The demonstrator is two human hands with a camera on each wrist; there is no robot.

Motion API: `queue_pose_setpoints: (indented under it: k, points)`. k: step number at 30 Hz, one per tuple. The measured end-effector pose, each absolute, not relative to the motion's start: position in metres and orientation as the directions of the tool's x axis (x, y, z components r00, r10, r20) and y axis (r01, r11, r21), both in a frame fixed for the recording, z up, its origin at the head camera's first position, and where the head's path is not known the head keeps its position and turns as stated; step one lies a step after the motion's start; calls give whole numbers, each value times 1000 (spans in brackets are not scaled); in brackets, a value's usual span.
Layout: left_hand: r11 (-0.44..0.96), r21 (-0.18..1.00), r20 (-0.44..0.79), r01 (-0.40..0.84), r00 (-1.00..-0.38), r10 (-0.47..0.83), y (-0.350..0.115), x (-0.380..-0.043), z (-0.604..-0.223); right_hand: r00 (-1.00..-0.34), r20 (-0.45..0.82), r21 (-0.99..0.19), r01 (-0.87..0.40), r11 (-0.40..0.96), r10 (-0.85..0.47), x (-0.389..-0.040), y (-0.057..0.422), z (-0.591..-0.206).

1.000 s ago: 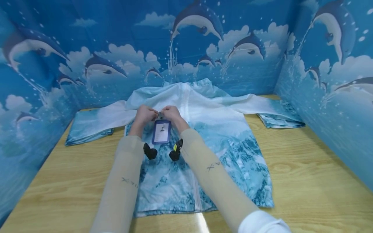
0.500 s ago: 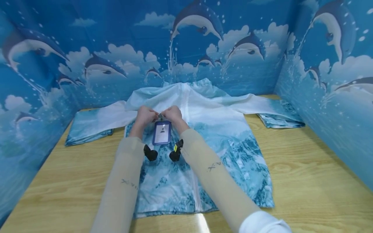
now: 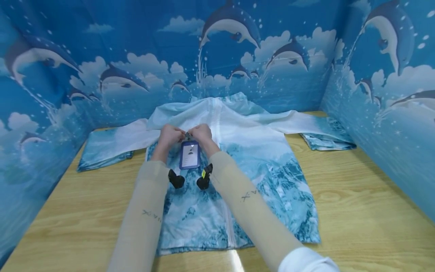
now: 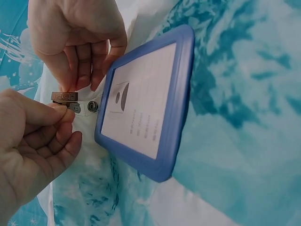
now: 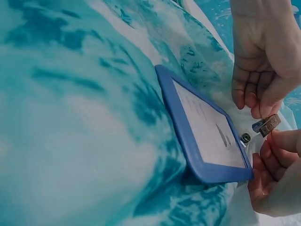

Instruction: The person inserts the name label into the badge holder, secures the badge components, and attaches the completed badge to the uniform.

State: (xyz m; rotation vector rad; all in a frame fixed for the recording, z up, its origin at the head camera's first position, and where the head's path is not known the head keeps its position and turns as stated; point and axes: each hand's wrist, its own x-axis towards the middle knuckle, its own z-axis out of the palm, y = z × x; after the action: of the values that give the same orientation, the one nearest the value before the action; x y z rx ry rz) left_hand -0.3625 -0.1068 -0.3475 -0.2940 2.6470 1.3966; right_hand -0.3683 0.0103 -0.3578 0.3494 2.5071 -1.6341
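A blue-framed ID badge (image 3: 190, 155) with a white card lies on the left front of a blue-and-white zip jacket (image 3: 272, 177), spread out on the table. A metal clip (image 4: 64, 97) joins the badge by a clear strap with a snap (image 4: 92, 107). My left hand (image 3: 170, 136) pinches this clip between thumb and fingertips from the left. From the right, my right hand (image 3: 201, 133) holds the clip's other side with thumb and fingertip. In the right wrist view the clip (image 5: 270, 125) sits between both hands. Whether its jaws grip any cloth is hidden.
Both jacket sleeves are folded at their ends, the left sleeve (image 3: 105, 145) and the right sleeve (image 3: 326, 132). The wooden table (image 3: 357, 200) is bordered by a blue dolphin-print curtain (image 3: 217, 45). Black wrist cameras (image 3: 176, 179) sit inside both forearms.
Both hands stay at the clip with hardly any movement. The badge has shifted slightly right and toward me.
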Motion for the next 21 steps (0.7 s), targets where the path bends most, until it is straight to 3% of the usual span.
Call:
queue_pose_setpoints:
  k: [21]
  points:
    - [566,795,-214,-218,-974,-74,-109,-365,-349,-982,-163,-873,188,449,93,-360,15,-353]
